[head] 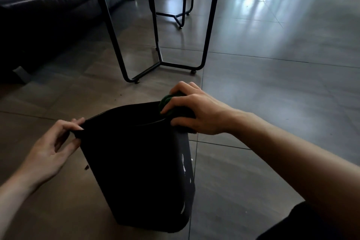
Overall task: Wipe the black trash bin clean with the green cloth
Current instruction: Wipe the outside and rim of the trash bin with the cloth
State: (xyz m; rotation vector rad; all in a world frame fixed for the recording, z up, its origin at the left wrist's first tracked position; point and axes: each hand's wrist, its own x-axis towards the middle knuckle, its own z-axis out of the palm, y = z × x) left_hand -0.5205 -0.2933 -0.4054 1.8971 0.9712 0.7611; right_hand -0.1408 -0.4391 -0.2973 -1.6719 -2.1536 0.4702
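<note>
so the fingers (165, 110) of the right hand (196, 112) are curled tight around the bunched-up green cloth (165, 101), pressing it onto the far right part of the bin's rim, a bit right of the frame's centre. over at the left edge of the rim, the left hand (51, 148) pinches the lip between thumb and fingertips (78, 122), other fingers loosely bent, palm off the side. the black trash bin (140, 169) sits on the grey tiled floor (263, 87) in the lower middle, seemingly tipped a little toward the camera, though it's too dark to be sure. looks like the rim-wiping step to me. next move probably means sliding the cloth along the rim or down the wall while the left keeps the bin from skating. metal table legs (155, 25) stand further back, upper centre.
</note>
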